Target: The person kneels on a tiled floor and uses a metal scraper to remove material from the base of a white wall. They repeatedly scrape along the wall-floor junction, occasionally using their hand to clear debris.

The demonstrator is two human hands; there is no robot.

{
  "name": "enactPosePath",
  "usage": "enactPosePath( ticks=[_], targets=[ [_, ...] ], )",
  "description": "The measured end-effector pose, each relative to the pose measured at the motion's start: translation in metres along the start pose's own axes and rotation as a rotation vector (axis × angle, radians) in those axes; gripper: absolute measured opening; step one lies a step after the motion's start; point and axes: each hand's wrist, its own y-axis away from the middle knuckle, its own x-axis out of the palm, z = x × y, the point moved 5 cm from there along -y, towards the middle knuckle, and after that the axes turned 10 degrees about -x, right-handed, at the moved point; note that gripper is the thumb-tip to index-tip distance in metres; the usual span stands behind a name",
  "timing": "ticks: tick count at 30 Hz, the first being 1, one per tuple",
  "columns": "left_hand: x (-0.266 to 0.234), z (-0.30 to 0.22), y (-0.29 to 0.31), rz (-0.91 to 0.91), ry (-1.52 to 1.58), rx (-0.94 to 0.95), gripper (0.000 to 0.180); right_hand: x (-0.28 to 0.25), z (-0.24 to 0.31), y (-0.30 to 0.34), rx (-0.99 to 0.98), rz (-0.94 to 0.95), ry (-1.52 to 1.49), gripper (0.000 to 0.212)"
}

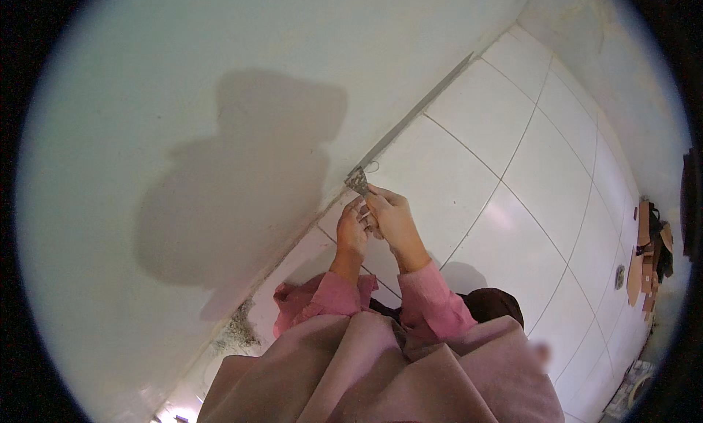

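Note:
My right hand (393, 219) is closed around the handle of a putty knife (356, 181), whose flat, smeared metal blade rests at the joint between wall and floor. Close beside it, my left hand (353, 231) has its fingers curled in toward the right hand; what they hold, if anything, is hidden. From the blade, a narrow grey strip (419, 110) runs along the foot of the wall toward the far corner. A thin loop (374, 167), like a bit of wire or thread, shows by the blade. Both arms wear pink sleeves.
A pale wall (183, 50) stands on the left, bearing my shadow. White tiles (469, 152) cover the floor. Dark crumbly debris (238, 329) lies at the near wall base. At the far right are cardboard pieces (646, 269) and a small grey object (619, 276).

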Motion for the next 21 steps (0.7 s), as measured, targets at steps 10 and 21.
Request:
enactPosePath(
  ticks=[10,21],
  targets=[
    [0.037,-0.022,0.036,0.371,0.156,0.039,0.030,-0.001,0.004,0.003,-0.038,-0.064,-0.011,0.025],
    [0.041,-0.020,0.039,0.348,0.079,0.036,0.040,0.003,0.011,-0.004,-0.047,0.014,-0.055,0.018]
  ],
)
